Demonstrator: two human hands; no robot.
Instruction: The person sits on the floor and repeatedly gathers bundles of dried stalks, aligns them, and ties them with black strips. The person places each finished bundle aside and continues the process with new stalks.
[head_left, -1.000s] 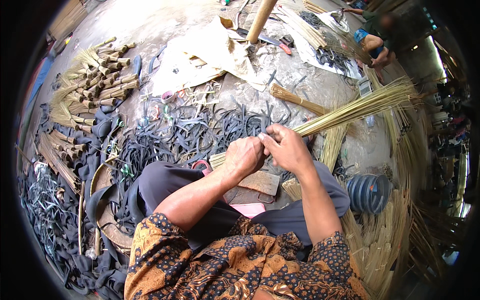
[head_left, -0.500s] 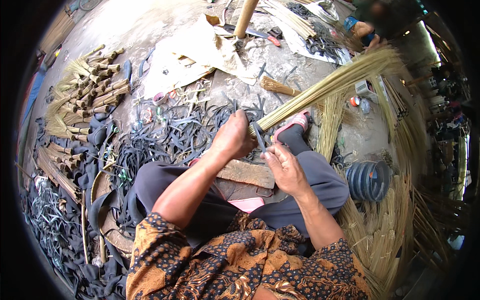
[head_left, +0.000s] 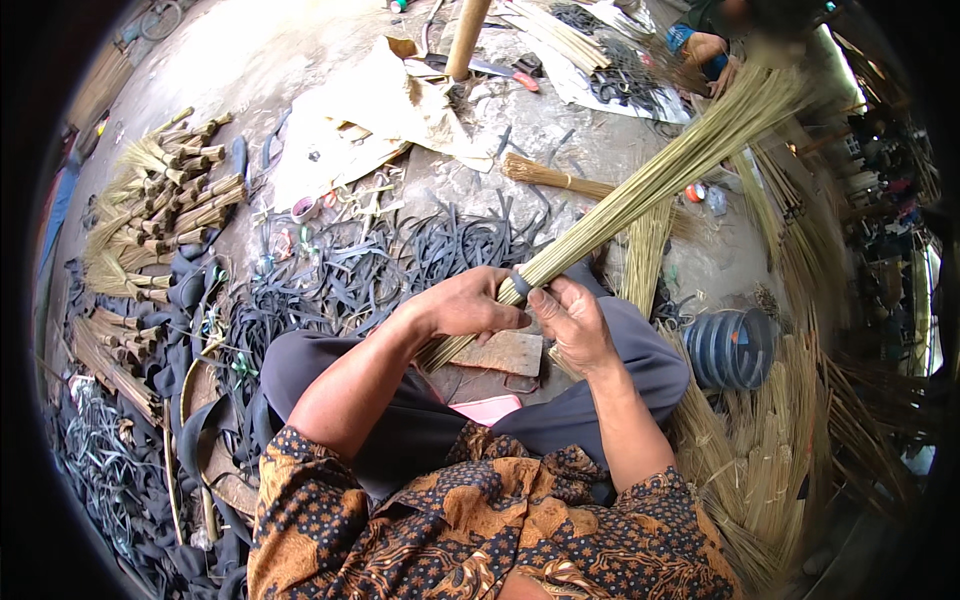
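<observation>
Slanting up to the right across my lap is a long bundle of thin palm-leaf ribs [head_left: 640, 205], its loose tips spread at the far right. My left hand [head_left: 468, 303] is closed round its lower part, and the cut butt ends show below that hand. A dark rubber strip [head_left: 520, 284] goes round the bundle just above my left hand. My right hand [head_left: 574, 325] is closed at the strip, thumb pressed against the side of the bundle; its fingers are partly hidden behind. Under the butt ends lies a worn wooden block [head_left: 505, 354] between my legs.
Loose black rubber strips [head_left: 400, 262] cover the ground ahead. Tied rib bundles [head_left: 180, 190] are piled at left, and loose ribs [head_left: 750, 470] lie at right by a dark ribbed cylinder [head_left: 730, 348]. Beyond are a tied whisk [head_left: 555, 176], a red-handled knife [head_left: 500, 70], and another person [head_left: 705, 50].
The rubber strip, held out beside the bundle before, now lies round it. My right hand has moved up against the bundle, and my left hand has turned over, knuckles uppermost.
</observation>
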